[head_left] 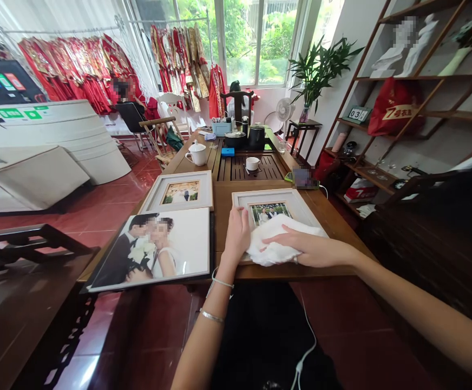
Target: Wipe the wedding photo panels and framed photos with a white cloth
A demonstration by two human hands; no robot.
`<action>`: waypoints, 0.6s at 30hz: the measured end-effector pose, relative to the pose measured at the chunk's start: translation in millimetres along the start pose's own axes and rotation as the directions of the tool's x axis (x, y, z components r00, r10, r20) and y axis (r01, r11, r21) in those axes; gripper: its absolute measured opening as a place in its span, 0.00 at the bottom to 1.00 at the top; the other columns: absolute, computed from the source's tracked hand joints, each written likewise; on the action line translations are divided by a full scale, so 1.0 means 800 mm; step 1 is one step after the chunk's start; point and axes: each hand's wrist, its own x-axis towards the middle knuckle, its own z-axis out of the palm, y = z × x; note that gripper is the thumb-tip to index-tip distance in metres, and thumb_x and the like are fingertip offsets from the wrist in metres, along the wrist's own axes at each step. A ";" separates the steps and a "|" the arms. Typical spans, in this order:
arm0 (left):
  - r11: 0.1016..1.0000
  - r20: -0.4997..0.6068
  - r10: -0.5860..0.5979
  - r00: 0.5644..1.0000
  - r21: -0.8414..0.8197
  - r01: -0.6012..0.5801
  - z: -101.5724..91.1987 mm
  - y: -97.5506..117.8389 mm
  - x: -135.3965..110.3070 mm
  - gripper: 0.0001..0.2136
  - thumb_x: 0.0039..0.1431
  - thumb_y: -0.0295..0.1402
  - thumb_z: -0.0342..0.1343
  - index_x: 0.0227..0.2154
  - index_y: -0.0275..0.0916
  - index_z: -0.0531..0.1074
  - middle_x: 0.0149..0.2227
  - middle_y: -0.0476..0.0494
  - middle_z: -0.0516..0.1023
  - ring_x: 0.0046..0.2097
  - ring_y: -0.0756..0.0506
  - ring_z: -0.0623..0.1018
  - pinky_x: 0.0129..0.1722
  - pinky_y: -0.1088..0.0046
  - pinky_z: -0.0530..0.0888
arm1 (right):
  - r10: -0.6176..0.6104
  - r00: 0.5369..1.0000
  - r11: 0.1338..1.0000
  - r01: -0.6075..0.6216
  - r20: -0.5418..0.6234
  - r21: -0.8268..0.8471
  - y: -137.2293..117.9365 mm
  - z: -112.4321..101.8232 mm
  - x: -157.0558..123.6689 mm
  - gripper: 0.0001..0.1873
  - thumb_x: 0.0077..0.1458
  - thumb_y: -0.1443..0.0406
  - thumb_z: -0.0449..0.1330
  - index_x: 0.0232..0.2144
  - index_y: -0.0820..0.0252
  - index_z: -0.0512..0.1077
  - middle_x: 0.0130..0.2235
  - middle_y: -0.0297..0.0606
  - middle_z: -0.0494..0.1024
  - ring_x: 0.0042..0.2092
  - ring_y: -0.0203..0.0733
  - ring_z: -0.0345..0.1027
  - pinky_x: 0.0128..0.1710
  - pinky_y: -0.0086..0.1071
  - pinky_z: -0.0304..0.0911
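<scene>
A framed photo [301, 201] with a pale border lies flat on the wooden table right in front of me. Its left side is held by my left hand [238, 232], fingers bent at the edge. My right hand [301, 245] grips a bunched white cloth [274, 254], pressed onto the lower part of the frame and hiding much of it. To the left lies a large wedding portrait [191, 238], its front edge jutting past the table. Behind that portrait is a second framed photo [181, 193].
Farther back stand a lidded white mug [197, 154], a slatted tea tray [274, 162] with a white cup [253, 163], and a black kettle [256, 137]. A phone [305, 179] with a white cable lies right. A wooden chair [28, 249] is left.
</scene>
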 end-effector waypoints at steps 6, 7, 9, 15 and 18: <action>0.989 0.110 0.060 0.992 0.131 -0.074 0.006 -0.013 -0.005 0.16 0.63 0.29 0.42 0.53 0.32 0.59 0.58 0.26 0.63 0.67 0.37 0.53 0.63 0.54 0.56 | 0.111 0.983 0.978 -0.134 -0.143 -0.159 0.018 -0.004 -0.061 0.28 0.51 0.75 0.48 0.53 0.56 0.69 0.57 0.41 0.71 0.59 0.50 0.61 0.63 0.54 0.43; 0.989 0.113 0.060 0.992 0.130 -0.075 0.007 -0.015 -0.005 0.17 0.61 0.26 0.41 0.53 0.32 0.59 0.59 0.26 0.62 0.67 0.37 0.53 0.64 0.54 0.56 | 0.154 0.969 0.959 -0.193 -0.192 -0.206 0.027 -0.003 -0.067 0.28 0.50 0.75 0.49 0.53 0.57 0.69 0.57 0.43 0.71 0.58 0.51 0.62 0.62 0.55 0.45; 0.990 0.109 0.054 0.993 0.120 -0.067 0.007 -0.017 -0.004 0.20 0.58 0.20 0.40 0.54 0.32 0.59 0.60 0.28 0.62 0.67 0.39 0.53 0.64 0.54 0.55 | 0.223 0.933 0.907 -0.305 -0.283 -0.291 0.045 -0.001 -0.075 0.29 0.48 0.75 0.49 0.53 0.60 0.69 0.57 0.47 0.70 0.59 0.53 0.61 0.61 0.57 0.47; 0.990 0.118 0.026 0.993 0.133 -0.041 0.004 -0.017 -0.004 0.26 0.50 0.14 0.40 0.53 0.32 0.60 0.60 0.28 0.63 0.67 0.40 0.53 0.65 0.55 0.54 | 0.243 0.843 0.747 -0.478 -0.480 -0.461 0.095 -0.001 -0.055 0.34 0.43 0.77 0.49 0.54 0.60 0.68 0.56 0.48 0.71 0.63 0.51 0.54 0.60 0.60 0.44; 0.990 0.118 0.015 0.993 0.141 -0.031 0.003 -0.016 -0.003 0.26 0.50 0.14 0.40 0.53 0.33 0.60 0.60 0.29 0.63 0.67 0.40 0.54 0.65 0.54 0.55 | 0.309 0.783 0.725 -0.561 -0.540 -0.399 0.117 -0.012 -0.025 0.34 0.46 0.77 0.50 0.57 0.59 0.65 0.58 0.46 0.69 0.64 0.51 0.51 0.60 0.59 0.46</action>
